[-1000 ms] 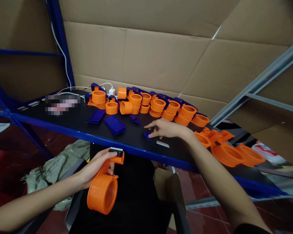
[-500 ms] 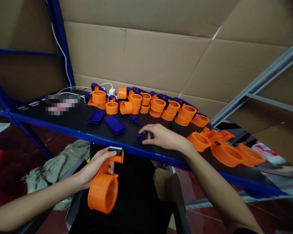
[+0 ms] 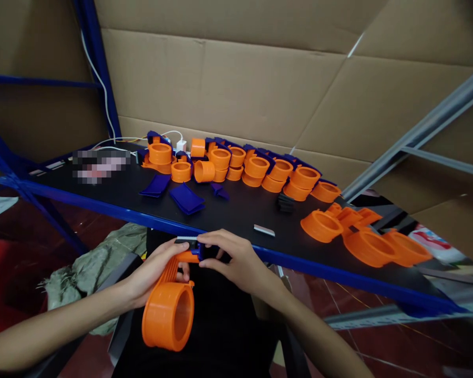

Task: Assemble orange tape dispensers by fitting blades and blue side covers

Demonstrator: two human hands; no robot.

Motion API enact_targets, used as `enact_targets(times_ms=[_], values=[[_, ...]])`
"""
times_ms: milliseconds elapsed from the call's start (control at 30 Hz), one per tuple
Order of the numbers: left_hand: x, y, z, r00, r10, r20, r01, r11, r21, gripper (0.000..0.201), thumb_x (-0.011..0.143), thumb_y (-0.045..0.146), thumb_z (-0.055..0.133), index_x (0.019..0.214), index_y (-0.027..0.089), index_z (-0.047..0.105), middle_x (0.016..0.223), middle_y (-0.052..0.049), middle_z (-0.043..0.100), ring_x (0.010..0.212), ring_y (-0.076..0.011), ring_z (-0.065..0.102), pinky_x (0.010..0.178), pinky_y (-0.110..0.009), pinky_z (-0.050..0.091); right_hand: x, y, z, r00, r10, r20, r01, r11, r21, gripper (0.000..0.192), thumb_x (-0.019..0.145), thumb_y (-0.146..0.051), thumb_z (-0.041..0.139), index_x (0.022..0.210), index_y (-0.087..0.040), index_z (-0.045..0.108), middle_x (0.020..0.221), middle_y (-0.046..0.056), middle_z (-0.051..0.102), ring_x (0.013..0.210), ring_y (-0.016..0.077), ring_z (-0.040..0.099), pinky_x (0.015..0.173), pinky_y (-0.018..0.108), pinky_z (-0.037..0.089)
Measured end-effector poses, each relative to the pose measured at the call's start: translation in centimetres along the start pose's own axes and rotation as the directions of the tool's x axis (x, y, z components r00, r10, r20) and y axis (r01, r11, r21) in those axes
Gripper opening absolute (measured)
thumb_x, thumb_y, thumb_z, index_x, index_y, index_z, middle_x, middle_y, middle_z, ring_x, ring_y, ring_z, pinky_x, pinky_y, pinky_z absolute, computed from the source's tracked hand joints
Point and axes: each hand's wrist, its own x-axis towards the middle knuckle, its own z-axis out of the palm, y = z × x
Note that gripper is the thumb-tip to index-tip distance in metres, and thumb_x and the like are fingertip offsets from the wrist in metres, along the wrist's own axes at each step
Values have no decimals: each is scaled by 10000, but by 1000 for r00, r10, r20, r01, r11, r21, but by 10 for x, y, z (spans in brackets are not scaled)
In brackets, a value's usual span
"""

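My left hand (image 3: pixel 161 268) is closed around the handle of an orange tape dispenser (image 3: pixel 167 317), its big ring hanging down. The thumb presses on a black piece (image 3: pixel 186 244) with a white toothed edge at the dispenser's upper end. Between thumb and fingers, my right hand (image 3: pixel 234 257) pinches a small dark-blue plastic part (image 3: pixel 200 252). That part is against the dispenser's end, beside the black piece; the fingers partly hide it. Both hands are in front of the shelf's front edge.
Orange dispensers (image 3: pixel 256 167) with blue parts line the back of the black shelf (image 3: pixel 236 210). Blue plates (image 3: pixel 186 198) and another small blue part (image 3: pixel 219 191) lie nearer. A metal strip (image 3: pixel 264 230), black pieces (image 3: pixel 285 203) and orange dispenser bodies (image 3: pixel 322 226) are to the right.
My right hand has lifted the small blue part off the shelf and moved it left to the dispenser's end. A metal strip now shows where the arm was. My left hand stays nearly still.
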Motion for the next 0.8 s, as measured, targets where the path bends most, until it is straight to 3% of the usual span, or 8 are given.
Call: enact_targets(times_ms=[267, 400, 567, 800], values=[[-9, -1, 1, 997, 15, 72, -22, 994, 103, 245, 872, 327, 703, 1035, 206, 565, 705, 23, 623, 555, -99, 600, 617, -248, 558, -9, -13, 12, 987, -91, -136, 74, 989, -127, 381, 880, -271, 720, 1253, -243, 646, 1229, 76, 705, 1104, 213, 682, 1022, 411, 535], [-14, -3, 1, 987, 85, 139, -112, 973, 201, 233, 880, 311, 695, 1031, 212, 548, 650, 50, 588, 546, -93, 561, 667, -280, 571, -17, -21, 16, 970, -121, -208, 85, 981, -173, 410, 880, -262, 724, 1275, -248, 617, 1227, 67, 712, 1086, 204, 696, 1039, 409, 524], [-13, -6, 2, 973, 134, 190, -183, 944, 275, 197, 925, 344, 634, 1021, 206, 532, 639, 57, 560, 568, -99, 538, 684, -291, 565, -19, -23, 12, 973, -140, -184, 101, 973, -205, 348, 868, -231, 737, 1203, -231, 643, 1232, 59, 709, 1128, 196, 680, 1063, 393, 502], [-16, -5, 1, 952, 153, 264, -236, 918, 319, 230, 935, 339, 621, 1087, 208, 509, 642, 55, 589, 561, -105, 557, 710, -331, 584, -21, -30, 10, 972, -165, -168, 128, 969, -211, 345, 866, -187, 734, 1196, -229, 644, 1248, 62, 701, 1109, 197, 682, 956, 359, 565]])
